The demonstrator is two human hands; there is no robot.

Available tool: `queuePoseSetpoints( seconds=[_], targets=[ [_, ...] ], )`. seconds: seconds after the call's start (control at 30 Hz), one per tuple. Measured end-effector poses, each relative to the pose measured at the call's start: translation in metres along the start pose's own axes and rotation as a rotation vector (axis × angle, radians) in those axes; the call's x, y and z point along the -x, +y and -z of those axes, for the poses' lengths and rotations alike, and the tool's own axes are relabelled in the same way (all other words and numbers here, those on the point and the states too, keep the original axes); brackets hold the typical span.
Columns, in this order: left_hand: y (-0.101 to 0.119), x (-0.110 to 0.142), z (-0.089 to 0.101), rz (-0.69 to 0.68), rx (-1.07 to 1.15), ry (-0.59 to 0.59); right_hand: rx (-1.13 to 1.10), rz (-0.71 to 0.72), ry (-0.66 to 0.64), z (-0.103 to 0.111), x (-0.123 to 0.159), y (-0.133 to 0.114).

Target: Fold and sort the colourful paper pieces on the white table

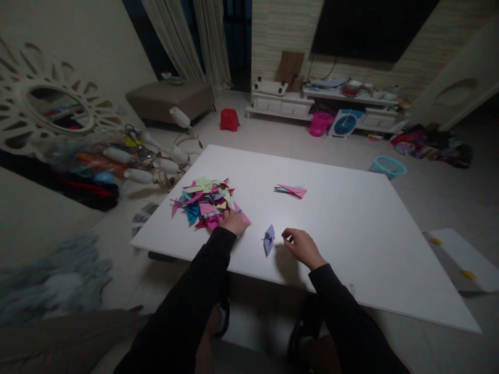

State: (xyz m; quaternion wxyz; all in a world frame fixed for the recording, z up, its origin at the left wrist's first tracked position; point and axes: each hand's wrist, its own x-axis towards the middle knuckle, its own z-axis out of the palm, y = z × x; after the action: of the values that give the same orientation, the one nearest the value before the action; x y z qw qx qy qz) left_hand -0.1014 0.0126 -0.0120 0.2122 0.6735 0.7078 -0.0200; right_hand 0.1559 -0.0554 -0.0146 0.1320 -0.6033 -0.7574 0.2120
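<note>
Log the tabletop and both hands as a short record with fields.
Surface: white table
Left hand: at the near right edge of the paper pile; grip unclear
Right hand: just right of the purple folded paper, not touching it
Purple folded paper: between the hands
Paper pile: mixed colors, left side
Pink and teal papers: grouped beyond the hands, apart from the pile

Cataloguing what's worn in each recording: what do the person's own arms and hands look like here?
Both arms wear long, plain black sleeves reaching the wrists. The left hand and right hand are bare, without gloves; no cables show.
</note>
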Motion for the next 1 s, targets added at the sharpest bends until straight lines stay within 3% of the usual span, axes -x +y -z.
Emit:
queuePoseSetpoints(
  seconds=[0.17,0.27,0.33,0.53,0.77,1.0],
  targets=[
    [0.008,0.001,0.009,-0.003,-0.025,0.138,0.012,0.000,0.028,0.008,0.001,0.007],
    [0.017,-0.002,0.015,-0.076,0.031,0.285,-0.009,-0.008,0.055,0.013,-0.004,0.010],
    [0.024,-0.006,0.017,-0.167,0.176,0.318,-0.050,-0.016,0.088,0.015,-0.008,0.012],
    [0.054,-0.009,0.013,-0.486,0.663,0.158,-0.253,-0.019,0.251,0.016,-0.020,0.014],
    [0.071,0.006,0.007,-0.672,0.708,0.035,-0.445,0.004,0.333,0.018,-0.017,0.009],
    [0.070,0.022,0.008,-0.672,0.720,0.002,-0.447,0.059,0.273,0.020,-0.010,-0.001]
  ],
)
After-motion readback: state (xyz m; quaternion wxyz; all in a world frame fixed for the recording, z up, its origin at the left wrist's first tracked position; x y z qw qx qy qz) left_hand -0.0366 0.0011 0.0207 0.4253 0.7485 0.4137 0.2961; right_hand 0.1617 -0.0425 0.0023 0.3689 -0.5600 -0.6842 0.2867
